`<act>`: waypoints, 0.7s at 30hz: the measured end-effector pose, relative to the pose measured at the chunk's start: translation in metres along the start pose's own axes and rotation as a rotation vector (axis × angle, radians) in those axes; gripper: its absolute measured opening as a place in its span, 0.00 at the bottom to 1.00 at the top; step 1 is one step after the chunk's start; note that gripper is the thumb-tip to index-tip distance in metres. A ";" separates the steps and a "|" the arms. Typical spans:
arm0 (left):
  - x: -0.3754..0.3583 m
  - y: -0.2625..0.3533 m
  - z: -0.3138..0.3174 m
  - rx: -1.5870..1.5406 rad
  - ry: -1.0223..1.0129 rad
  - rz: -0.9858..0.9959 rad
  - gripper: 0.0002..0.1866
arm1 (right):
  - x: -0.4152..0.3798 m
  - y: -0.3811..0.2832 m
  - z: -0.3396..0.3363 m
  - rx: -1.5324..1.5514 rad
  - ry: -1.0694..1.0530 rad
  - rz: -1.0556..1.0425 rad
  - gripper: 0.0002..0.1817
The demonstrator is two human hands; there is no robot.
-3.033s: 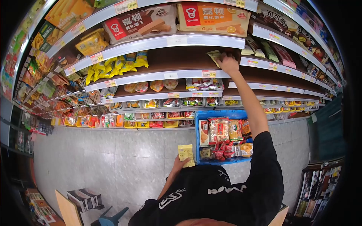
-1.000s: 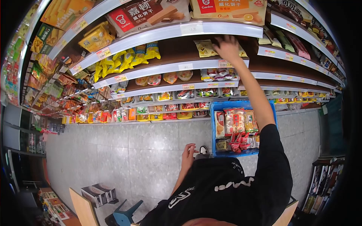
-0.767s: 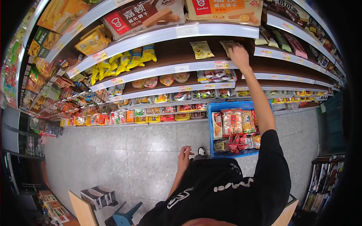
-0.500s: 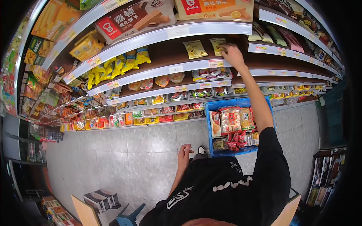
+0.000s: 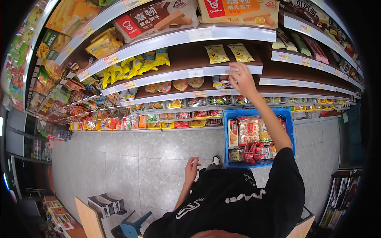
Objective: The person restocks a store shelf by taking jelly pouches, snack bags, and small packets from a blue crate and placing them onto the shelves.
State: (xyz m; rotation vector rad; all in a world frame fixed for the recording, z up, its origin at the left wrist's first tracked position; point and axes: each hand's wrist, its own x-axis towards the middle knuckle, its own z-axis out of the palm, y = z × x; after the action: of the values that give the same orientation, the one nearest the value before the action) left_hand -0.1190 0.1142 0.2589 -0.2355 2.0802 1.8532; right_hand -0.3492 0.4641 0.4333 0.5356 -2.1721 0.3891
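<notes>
Two small pale yellow packets lie side by side on the brown shelf, the left packet (image 5: 217, 54) and the right packet (image 5: 241, 52). My right hand (image 5: 241, 78) is just below the right packet, in front of the shelf's price strip, with its fingers apart and nothing held. Low at my left side hangs my left hand (image 5: 192, 166), fingers partly spread and empty. Below my right forearm a blue crate (image 5: 258, 163) on the floor holds bagged snacks, among them a large bag of round crackers (image 5: 249, 129) and small red packets (image 5: 251, 152).
Yellow and blue bags (image 5: 137, 65) lie further left on the same shelf. Large wafer packs (image 5: 158, 18) stand above. Lower shelves hold cups and trays of snacks. A blue stool (image 5: 133, 226) and a striped box (image 5: 106, 204) are at the lower left.
My right hand has let go of the right packet and drawn back below it, its fingers opening. The view has shifted, so the shelves and crate sit further right. My left hand stays low.
</notes>
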 end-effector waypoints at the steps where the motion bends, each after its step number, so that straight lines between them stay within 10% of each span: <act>1: 0.000 -0.005 -0.008 0.009 0.005 -0.008 0.16 | -0.005 -0.008 0.001 0.013 -0.005 0.008 0.10; 10: -0.016 -0.026 -0.007 0.052 -0.012 -0.006 0.14 | -0.155 -0.160 -0.006 0.464 -0.187 0.298 0.15; 15: -0.059 -0.027 0.017 -0.061 -0.065 -0.095 0.14 | -0.217 -0.230 -0.039 0.647 -0.521 0.091 0.15; 21: -0.071 -0.056 -0.036 0.418 0.240 0.150 0.12 | -0.239 -0.235 -0.046 0.673 -0.618 0.143 0.14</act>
State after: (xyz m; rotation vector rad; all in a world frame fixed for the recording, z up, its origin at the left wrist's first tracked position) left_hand -0.0388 0.0644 0.2352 -0.2074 2.6557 1.4748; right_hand -0.0683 0.3398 0.2909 0.9644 -2.6564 1.1831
